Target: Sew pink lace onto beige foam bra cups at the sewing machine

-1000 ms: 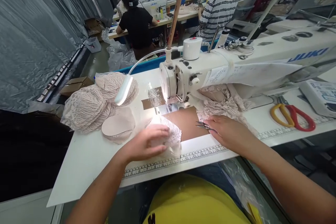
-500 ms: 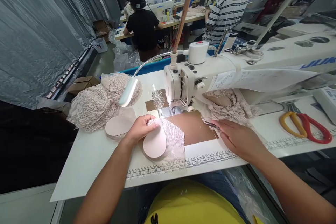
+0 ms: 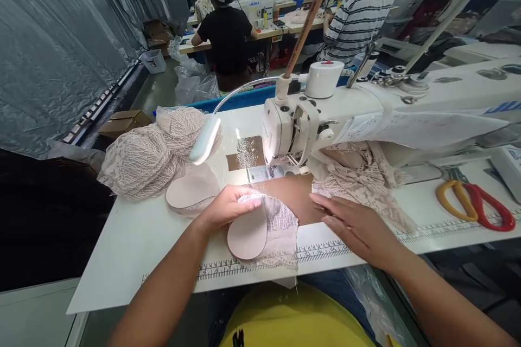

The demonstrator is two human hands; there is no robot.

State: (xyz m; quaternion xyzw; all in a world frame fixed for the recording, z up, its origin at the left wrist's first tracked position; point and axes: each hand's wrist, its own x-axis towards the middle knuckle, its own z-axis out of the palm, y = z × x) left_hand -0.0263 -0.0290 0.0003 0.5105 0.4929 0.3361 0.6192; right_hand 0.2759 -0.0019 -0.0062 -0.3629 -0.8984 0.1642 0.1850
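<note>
Beige lace cups pile up at the far left of your counter, with a loose pad just beside them. Between that pile and the machine leans your lamp, its head hanging above the counter.

Next comes your left hand, pinching the top of a smooth, drop-shaped pad between thumb and fingers. A second ago your hand hid that pad; now its plain face shows, and it has slid toward you, down to the ruler. The joined lace panel spreads to the right of it over the markings, so the piece lies in front of the needle, apart from it.

Beyond stands the machine, its head blocking reach straight back.

Your right hand has its fingers curled together over the snips; only a dark sliver shows now, where the blades stuck out earlier. It hovers just beside a lace heap, which crowds the space under the machine's arm. Farthest right, the scissors lie well apart from your hand.
</note>
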